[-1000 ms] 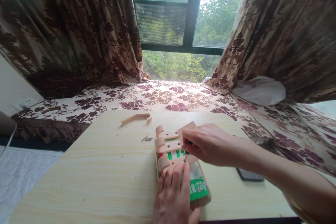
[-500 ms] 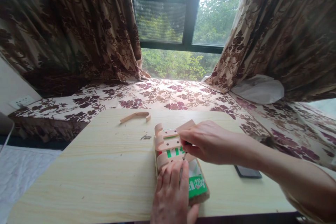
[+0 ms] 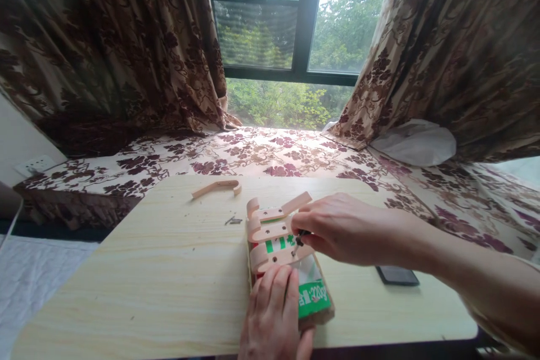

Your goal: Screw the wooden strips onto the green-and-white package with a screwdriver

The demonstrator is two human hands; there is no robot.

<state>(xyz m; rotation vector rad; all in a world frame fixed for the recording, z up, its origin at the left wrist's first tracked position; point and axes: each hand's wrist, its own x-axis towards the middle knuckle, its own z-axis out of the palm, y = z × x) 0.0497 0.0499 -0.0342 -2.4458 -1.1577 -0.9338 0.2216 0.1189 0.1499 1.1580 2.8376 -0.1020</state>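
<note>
A block with green-and-white printed wrapping (image 3: 313,305) lies on the table, its lower left side under my left hand (image 3: 272,306). The fingers of that hand press on its top and the thumb is at its near edge. Across the block lie three curved, pale wooden strips (image 3: 264,260) with dark screws or holes in them. My right hand (image 3: 324,225) is closed around a screwdriver (image 3: 300,236), whose dark handle is mostly hidden. Its shaft points down to a screw (image 3: 294,253) in the nearest strip.
Another bent wooden strip (image 3: 217,187) lies at the table's far left, with several loose screws (image 3: 233,220) nearer the block. A dark flat object (image 3: 397,275) is under my right forearm. The pale wooden table (image 3: 147,275) adjoins a flower-patterned cover (image 3: 270,149) below the window.
My left hand has drawn back slightly from the screw, so more of the nearest strip shows. My right hand stays at about the same place with the screwdriver.
</note>
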